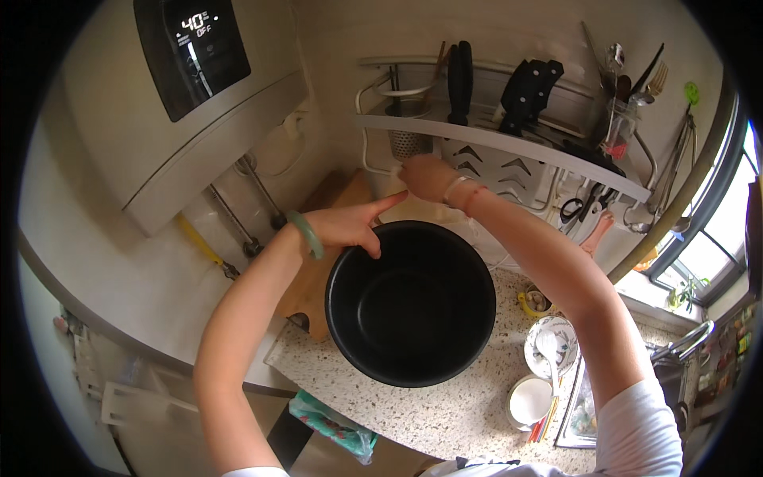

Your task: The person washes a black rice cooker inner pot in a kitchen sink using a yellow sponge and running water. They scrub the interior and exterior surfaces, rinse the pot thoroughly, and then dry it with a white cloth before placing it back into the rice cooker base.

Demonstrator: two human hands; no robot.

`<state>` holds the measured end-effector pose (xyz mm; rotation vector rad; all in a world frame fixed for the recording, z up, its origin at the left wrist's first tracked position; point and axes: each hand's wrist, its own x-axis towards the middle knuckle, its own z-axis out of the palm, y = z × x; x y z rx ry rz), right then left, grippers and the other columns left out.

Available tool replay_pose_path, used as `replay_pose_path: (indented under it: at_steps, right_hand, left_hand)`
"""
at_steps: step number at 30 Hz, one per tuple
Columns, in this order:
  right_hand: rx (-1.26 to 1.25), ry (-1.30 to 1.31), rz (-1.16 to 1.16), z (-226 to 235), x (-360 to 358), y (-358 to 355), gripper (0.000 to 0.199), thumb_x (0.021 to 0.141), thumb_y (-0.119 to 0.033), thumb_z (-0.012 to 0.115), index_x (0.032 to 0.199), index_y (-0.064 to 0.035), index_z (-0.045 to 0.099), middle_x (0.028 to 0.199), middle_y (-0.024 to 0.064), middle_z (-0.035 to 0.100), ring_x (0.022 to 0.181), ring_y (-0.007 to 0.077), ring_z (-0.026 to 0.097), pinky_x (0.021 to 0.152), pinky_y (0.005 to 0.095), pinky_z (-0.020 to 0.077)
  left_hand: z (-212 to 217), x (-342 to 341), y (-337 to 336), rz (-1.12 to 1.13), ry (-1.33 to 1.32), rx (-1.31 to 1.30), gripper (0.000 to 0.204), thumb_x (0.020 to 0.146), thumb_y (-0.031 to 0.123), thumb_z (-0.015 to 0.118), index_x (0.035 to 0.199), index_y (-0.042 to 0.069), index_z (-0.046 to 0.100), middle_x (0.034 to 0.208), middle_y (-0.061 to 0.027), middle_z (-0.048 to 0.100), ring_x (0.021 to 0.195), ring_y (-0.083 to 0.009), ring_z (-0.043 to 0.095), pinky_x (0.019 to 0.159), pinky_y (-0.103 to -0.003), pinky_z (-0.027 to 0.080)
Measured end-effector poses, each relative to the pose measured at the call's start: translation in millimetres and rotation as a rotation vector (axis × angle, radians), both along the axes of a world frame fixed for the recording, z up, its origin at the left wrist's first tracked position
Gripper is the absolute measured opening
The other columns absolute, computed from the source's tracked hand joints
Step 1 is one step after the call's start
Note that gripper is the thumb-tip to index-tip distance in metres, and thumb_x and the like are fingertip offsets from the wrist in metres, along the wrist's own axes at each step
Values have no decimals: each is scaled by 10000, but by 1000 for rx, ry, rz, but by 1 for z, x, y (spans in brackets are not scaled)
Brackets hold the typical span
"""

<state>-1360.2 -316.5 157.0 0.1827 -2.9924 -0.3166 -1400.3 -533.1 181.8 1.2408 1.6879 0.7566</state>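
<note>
The hands work above one black pot (411, 304) at the centre of the frame. The left hand (346, 226) grips the pot's upper-left rim, fingers curled over the edge and the forefinger stretched out toward the upper right; a green bangle (307, 234) circles its wrist, and the forearm runs down to the lower left edge. The right hand (427, 176) reaches past the pot to the lower edge of a metal wall rack (509, 143) in the upper middle of the frame, its fingers bunched closed against something pale there; whether it holds anything cannot be told. A thin band sits on that wrist, and the arm slants down to the lower right, ending in a white sleeve.

The pot is empty, round and deep, held over the speckled table (445, 413). One wooden cutting board (318, 278) leans behind it at the left. On the rack stand one perforated metal cup (408, 140) and several dark-handled knives (531, 91). At the lower right of the table sit one patterned bowl (551, 343) with a spoon and one white cup (530, 400). One water heater (191, 103) fills the upper left.
</note>
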Motion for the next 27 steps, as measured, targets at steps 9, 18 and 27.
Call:
replay_pose_path:
  at_steps: [9, 18, 27]
  right_hand:
    - [-69, 672, 70, -1, 41, -34, 98, 775, -135, 645, 836, -58, 655, 856, 148, 671, 802, 307, 685, 682, 386, 554]
    - [-492, 390, -71, -7, 31, -15, 211, 874, -238, 613, 955, -59, 690, 883, 179, 677, 828, 362, 649, 736, 440, 528]
    - [-530, 515, 29, -21, 33, -18, 252, 836, -202, 650, 1032, -49, 689, 980, 175, 682, 922, 334, 646, 798, 413, 519]
  left_hand:
    - [0, -6, 4, -16, 64, -126, 1029, 719, -75, 620, 1564, 143, 75, 1160, -94, 591, 933, -122, 586, 838, -248, 493]
    - [-4, -10, -7, -28, 2, -124, 1011, 727, -91, 613, 1562, 154, 99, 1402, -143, 443, 1175, -173, 499, 1032, -290, 402]
    - [-17, -6, 4, -38, -35, -69, 1028, 712, -119, 578, 1567, 176, 89, 1459, -97, 396, 1237, -180, 455, 1047, -283, 376]
